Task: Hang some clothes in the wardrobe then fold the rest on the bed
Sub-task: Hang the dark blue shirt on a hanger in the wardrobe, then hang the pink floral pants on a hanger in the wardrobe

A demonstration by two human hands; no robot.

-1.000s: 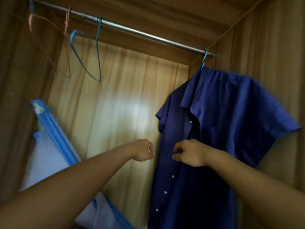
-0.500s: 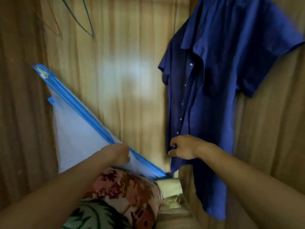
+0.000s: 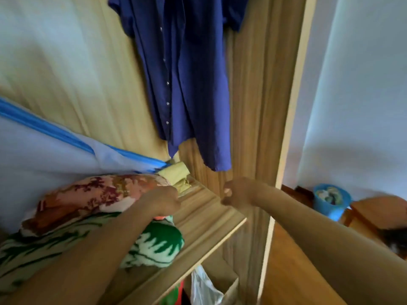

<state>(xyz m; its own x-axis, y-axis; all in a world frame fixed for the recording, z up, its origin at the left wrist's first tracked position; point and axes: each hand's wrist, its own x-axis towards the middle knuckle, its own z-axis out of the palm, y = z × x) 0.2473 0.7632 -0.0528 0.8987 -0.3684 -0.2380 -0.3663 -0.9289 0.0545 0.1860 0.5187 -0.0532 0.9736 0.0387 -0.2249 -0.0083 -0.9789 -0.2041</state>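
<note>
WARDROBE: Navy shirt (image 3: 187,84) hangs above both grips, hem just above right grip (image 3: 236,192), not touching. Right grip clenched, nothing in it. Left grip (image 3: 163,200) curled just beside floral pillow (image 3: 92,194), over shelf (image 3: 209,216); contents cannot tell (fingers turned away). Risks: right grip, if raised, could catch hem and drag shirt off its hanger, out of view above. Left forearm crosses green blanket (image 3: 154,245) near shelf front; careless pull-back could tip pile off. Blue basket (image 3: 332,201) well right of right grip, contents blurred.
</note>
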